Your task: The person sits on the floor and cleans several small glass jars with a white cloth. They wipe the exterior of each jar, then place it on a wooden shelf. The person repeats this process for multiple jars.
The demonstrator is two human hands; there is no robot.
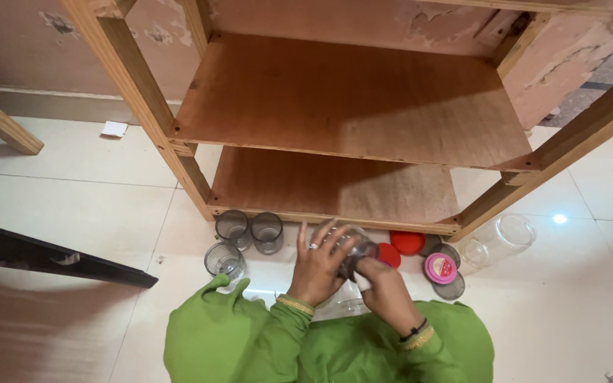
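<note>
- Now the left hand (318, 264) wraps, fingers spread, round a clear glass tumbler (357, 254) held just above the floor before the wooden shelf (352, 99).
- The right hand (384, 291) is closed on the tumbler's lower end.
- Likely light, rigid, smooth and breakable; its side wall looks the safest hold.
- Three more tumblers (234, 228) stand to the left; red lids (407, 242) and a pink lid (440, 268) lie to the right.
</note>
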